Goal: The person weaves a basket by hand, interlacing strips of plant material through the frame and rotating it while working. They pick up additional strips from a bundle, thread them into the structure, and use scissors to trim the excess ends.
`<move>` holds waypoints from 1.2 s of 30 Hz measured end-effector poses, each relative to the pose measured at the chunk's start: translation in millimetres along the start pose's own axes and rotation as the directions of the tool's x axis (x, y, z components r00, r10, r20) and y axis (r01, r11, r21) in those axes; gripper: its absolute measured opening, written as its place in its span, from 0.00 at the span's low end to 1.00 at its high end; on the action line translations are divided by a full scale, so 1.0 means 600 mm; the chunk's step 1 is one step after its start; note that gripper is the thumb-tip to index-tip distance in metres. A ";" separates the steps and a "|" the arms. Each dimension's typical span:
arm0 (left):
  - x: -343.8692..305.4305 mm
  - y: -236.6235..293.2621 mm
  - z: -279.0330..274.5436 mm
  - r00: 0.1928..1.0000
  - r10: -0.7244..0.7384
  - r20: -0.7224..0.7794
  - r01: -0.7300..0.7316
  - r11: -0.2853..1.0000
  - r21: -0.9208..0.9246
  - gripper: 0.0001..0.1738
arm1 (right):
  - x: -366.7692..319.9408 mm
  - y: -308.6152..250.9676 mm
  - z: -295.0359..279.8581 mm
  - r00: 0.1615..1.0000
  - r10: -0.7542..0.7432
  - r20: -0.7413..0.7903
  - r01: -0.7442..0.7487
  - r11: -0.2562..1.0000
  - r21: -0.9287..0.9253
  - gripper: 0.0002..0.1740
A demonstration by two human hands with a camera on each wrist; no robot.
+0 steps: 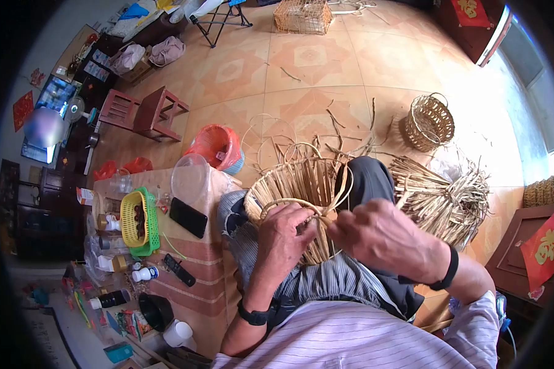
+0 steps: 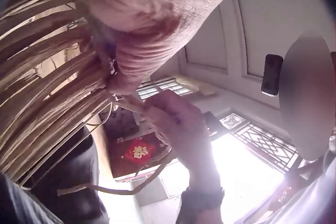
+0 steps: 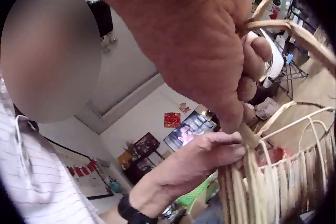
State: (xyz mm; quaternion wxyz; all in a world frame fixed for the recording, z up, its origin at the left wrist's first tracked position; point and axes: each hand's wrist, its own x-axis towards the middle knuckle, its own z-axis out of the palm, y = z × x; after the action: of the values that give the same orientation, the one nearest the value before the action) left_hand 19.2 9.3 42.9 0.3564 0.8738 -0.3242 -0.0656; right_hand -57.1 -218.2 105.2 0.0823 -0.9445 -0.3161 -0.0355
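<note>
a gold 福 [image 1: 468, 8] stands on the red paper [image 1: 482, 22] on the far brown panel [image 1: 447, 27]. another gold 福 [image 1: 548, 247] marks the red sheet [image 1: 533, 274] at right

Holding left hand [image 1: 285, 232] and right hand [image 1: 378, 238] close together above lap [image 1: 332, 284]; bending left fingers [image 3: 231, 153]; curling right fingers [image 3: 255, 65] toward palm; angling right forearm [image 1: 471, 277] inward, right elbow bent.

Basket [image 1: 280, 184] apparently between the knees [image 1: 370, 181]

Tan slatted basket [image 1: 297, 184], open-topped, between the knees [image 1: 372, 177].
</note>
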 end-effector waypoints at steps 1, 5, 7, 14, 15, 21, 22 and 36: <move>0.001 -0.002 0.001 1.000 0.009 -0.006 -0.009 1.000 0.003 0.11 | -0.005 -0.012 0.004 1.000 -0.005 0.014 0.005 1.000 -0.023 0.11; 0.003 -0.005 0.006 0.999 0.031 -0.030 -0.031 0.999 -0.012 0.11 | -0.028 -0.014 0.028 0.992 0.075 -0.097 -0.073 0.997 0.024 0.09; -0.001 -0.004 0.003 0.999 0.034 -0.032 -0.035 0.999 -0.017 0.11 | -0.030 0.000 0.020 0.974 0.143 -0.176 -0.126 0.987 0.103 0.09; 0.001 0.007 -0.002 0.998 -0.052 0.045 0.052 0.998 -0.017 0.11 | 0.023 0.087 -0.003 0.954 0.187 -0.234 -0.148 0.973 0.175 0.11; 0.002 0.009 -0.003 0.996 -0.068 0.064 0.069 0.997 -0.016 0.11 | 0.033 0.105 0.008 0.956 0.191 -0.223 -0.147 0.969 0.200 0.11; 0.003 0.003 0.002 1.000 0.013 -0.017 -0.013 1.000 -0.014 0.09 | 0.091 0.189 0.125 0.983 0.167 -0.072 -0.129 0.919 0.373 0.18; 0.002 0.001 0.001 1.000 0.009 -0.009 -0.009 1.000 -0.016 0.10 | 0.096 0.189 0.139 0.988 0.156 -0.001 -0.144 0.918 0.369 0.18; 0.007 0.013 0.008 0.997 -0.071 0.024 0.070 0.996 0.053 0.18 | 0.156 0.195 0.258 0.976 -0.203 0.075 0.146 0.874 0.463 0.18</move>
State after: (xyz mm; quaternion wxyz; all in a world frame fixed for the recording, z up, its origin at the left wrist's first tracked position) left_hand 16.8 -0.4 45.1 0.3266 0.8928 -0.2994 -0.0809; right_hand 90.5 -227.3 -51.6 0.2782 -0.8669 -0.4039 0.0893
